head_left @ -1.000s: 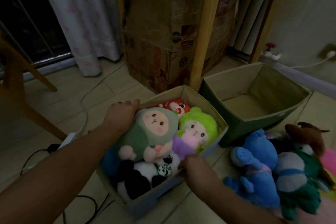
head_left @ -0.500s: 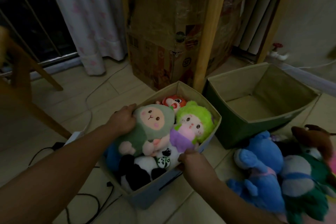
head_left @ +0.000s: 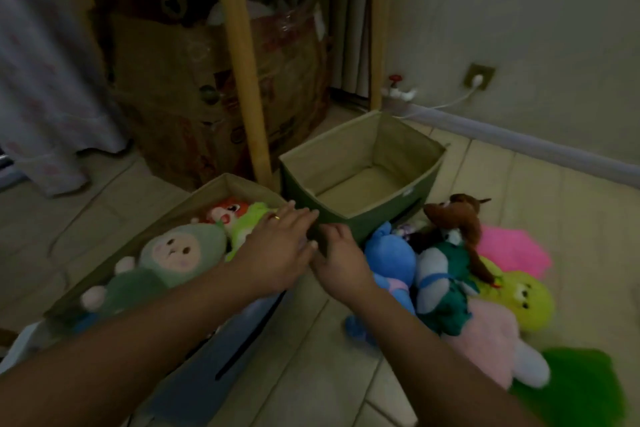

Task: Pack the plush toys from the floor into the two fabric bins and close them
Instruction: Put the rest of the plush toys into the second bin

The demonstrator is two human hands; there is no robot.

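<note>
Both hands meet at the near corner of the empty green bin (head_left: pixel 367 215): left hand (head_left: pixel 277 250) flat, fingers spread, holding nothing; right hand (head_left: pixel 341 253) curled, grip unclear. Full bin (head_left: pixel 221 184) at 9 o'clock, loose plush toys (head_left: pixel 446 284) on the floor at 3 o'clock

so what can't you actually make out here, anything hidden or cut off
All in the head view:
- Full bin: both forearms cover its near side, hiding the toys beneath.
- Left hand and right hand: both at the green bin's near corner; whether either grips it is unclear, fingertips overlap.
- Green plush: cut off by the lower right edge and blurred.
- Cardboard box: print too dark to read.
</note>
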